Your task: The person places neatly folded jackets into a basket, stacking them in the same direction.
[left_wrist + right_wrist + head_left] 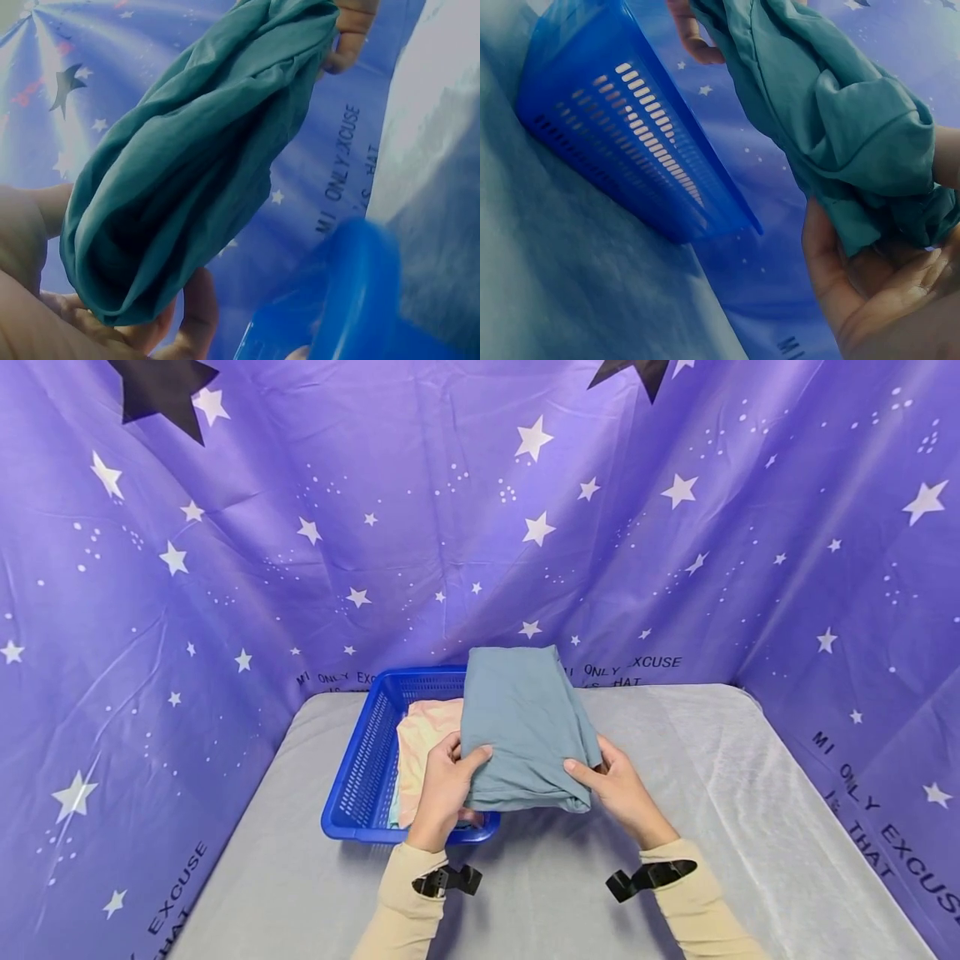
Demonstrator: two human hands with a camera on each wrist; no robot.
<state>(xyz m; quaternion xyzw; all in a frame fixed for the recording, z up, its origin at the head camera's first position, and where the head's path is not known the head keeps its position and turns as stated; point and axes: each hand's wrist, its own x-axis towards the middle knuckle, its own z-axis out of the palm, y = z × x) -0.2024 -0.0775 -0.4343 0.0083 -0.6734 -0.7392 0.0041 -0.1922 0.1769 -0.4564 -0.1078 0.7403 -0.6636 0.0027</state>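
Observation:
A folded grey-blue cloth garment [525, 727] is held up off the table between both hands, covering the right part of the blue basket in the head view. My left hand [448, 781] grips its near left edge, thumb on top and fingers beneath. At the near right edge my right hand [622, 785] pinches the fabric the same way. Seen from the left wrist, the garment [187, 165] shows several folded layers at its near end. The right wrist view has its loose folds [840, 127] resting over the right hand's fingers [825, 255].
The blue plastic basket [348, 768] with slotted walls stands on the left half of the grey-covered table [690, 760]. Inside lies a pale peach cloth [423, 735], with a light blue bit of fabric at its edge. A purple star-printed curtain [420, 560] surrounds the table's back and sides.

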